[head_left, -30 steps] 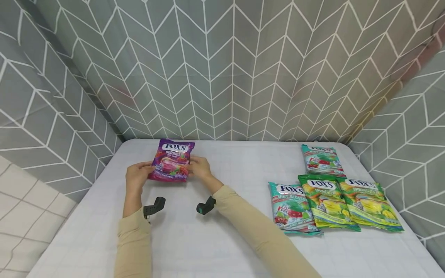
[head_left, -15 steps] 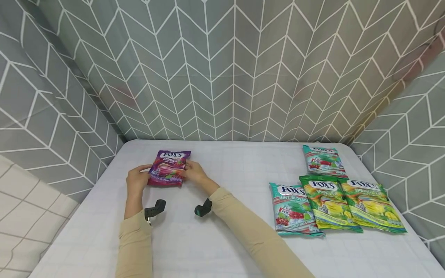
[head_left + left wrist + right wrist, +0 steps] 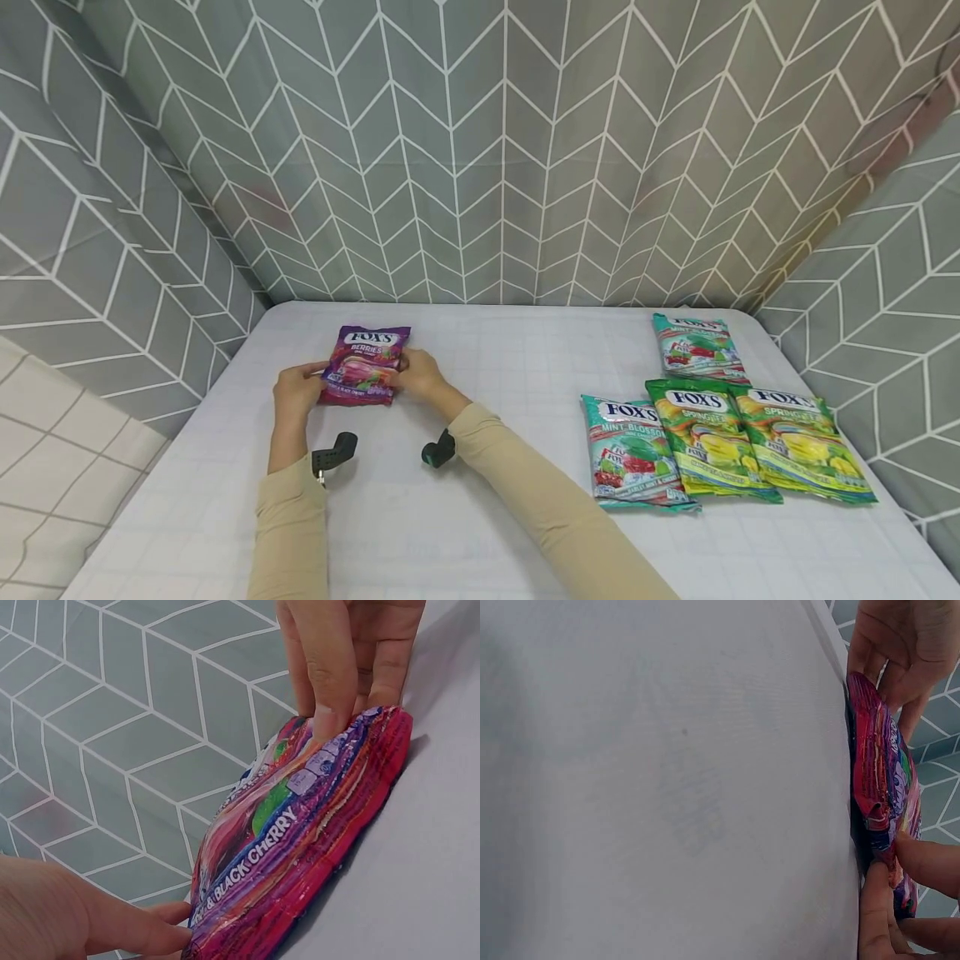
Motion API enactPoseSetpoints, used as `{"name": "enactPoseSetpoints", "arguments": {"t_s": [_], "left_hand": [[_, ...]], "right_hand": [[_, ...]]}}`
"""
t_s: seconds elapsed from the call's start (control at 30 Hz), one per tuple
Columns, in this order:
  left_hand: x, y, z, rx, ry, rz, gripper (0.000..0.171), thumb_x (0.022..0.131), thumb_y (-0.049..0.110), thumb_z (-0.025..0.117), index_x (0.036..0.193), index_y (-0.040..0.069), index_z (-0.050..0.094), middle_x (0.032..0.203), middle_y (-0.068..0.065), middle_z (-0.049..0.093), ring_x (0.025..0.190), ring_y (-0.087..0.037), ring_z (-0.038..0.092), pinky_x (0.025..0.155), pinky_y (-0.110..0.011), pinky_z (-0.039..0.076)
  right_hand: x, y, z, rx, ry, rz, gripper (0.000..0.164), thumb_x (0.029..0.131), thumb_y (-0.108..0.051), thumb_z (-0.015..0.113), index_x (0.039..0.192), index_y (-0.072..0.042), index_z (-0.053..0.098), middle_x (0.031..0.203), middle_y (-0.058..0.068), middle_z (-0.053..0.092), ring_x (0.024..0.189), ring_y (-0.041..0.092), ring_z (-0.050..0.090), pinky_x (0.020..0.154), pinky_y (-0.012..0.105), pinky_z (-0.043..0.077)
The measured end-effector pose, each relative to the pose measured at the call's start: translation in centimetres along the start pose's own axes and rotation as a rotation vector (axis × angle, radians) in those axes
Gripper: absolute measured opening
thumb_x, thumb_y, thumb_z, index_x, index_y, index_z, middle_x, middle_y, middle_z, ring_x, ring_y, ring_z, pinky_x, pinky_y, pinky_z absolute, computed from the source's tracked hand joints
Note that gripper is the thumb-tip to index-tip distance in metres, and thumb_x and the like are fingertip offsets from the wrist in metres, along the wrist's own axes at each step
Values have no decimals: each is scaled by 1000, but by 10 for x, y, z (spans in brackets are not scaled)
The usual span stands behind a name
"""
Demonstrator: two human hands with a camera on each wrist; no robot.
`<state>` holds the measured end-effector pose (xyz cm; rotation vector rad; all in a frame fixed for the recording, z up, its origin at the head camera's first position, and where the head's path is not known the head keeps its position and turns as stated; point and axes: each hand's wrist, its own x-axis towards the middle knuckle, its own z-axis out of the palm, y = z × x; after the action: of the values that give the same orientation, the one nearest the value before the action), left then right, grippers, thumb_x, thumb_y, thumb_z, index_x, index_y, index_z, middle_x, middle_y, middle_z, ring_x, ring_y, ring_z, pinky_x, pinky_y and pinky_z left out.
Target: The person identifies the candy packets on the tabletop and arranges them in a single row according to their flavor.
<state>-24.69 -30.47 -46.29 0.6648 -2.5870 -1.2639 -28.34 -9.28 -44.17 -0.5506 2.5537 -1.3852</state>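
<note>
A purple Fox's Berries candy bag (image 3: 364, 365) lies face up at the back left of the white table, printed name toward the wall. My left hand (image 3: 295, 390) pinches its left edge, thumb and fingertips at the side seam. At the opposite edge my right hand (image 3: 422, 375) grips it between thumb and fingers. In the left wrist view the right thumb presses on the face of the candy bag (image 3: 262, 847), close over the cloth. The right wrist view shows the candy bag (image 3: 881, 772) edge-on, low against the table, with both hands on it.
On the right lie two teal Mint Blossom bags, one in front (image 3: 636, 452) and one behind (image 3: 699, 348). Two yellow-green Spring Tea bags (image 3: 712, 437) overlap beside the front one. Patterned grey curtains (image 3: 480, 167) enclose the table (image 3: 510, 350) at back and sides.
Both hands have brought the purple candy bag down and slightly toward me, so it now lies flatter on the table. In the last half second it has barely shifted. The other bags stay put.
</note>
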Motion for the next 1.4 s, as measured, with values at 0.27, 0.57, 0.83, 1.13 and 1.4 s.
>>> {"name": "enactPoseSetpoints", "arguments": {"t_s": [0.27, 0.57, 0.83, 1.13, 1.4], "left_hand": [[-22, 25, -9, -7, -1, -21, 44, 83, -5, 53, 127, -4, 60, 129, -32, 52, 115, -46, 49, 91, -53, 44], [15, -12, 11, 42, 13, -10, 44, 88, 2, 49, 130, -1, 58, 129, -28, 54, 116, -45, 50, 91, -53, 46], [4, 0, 4, 13, -8, -8, 42, 87, 1, 49, 128, -4, 59, 126, -30, 55, 115, -45, 50, 92, -53, 45], [12, -11, 8, 13, 3, 1, 41, 90, 5, 50, 129, -3, 58, 124, -29, 56, 113, -44, 51, 91, -53, 45], [-19, 28, -9, 26, 3, 6, 40, 96, 11, 46, 131, -7, 54, 124, -32, 55, 114, -45, 51, 93, -53, 44]], "right_hand": [[-2, -2, -2, 97, 10, 32, 71, 82, -4, 76, 140, 4, 36, 98, 14, 64, 83, 21, 62, 78, 28, 50], [-1, -4, -5, -37, -63, 10, 66, 87, -11, 73, 142, 5, 40, 97, 11, 60, 85, 18, 57, 77, 25, 48], [0, -3, -8, -3, -117, 26, 72, 86, -15, 75, 145, 4, 37, 107, 14, 63, 93, 20, 60, 85, 27, 48], [-4, -6, -10, 59, -103, 40, 78, 82, -8, 76, 145, 5, 33, 109, 15, 59, 99, 21, 55, 95, 32, 44], [-9, -13, -11, 36, -111, 88, 80, 80, -11, 78, 145, 5, 33, 120, 19, 58, 108, 26, 56, 96, 34, 44]]}}
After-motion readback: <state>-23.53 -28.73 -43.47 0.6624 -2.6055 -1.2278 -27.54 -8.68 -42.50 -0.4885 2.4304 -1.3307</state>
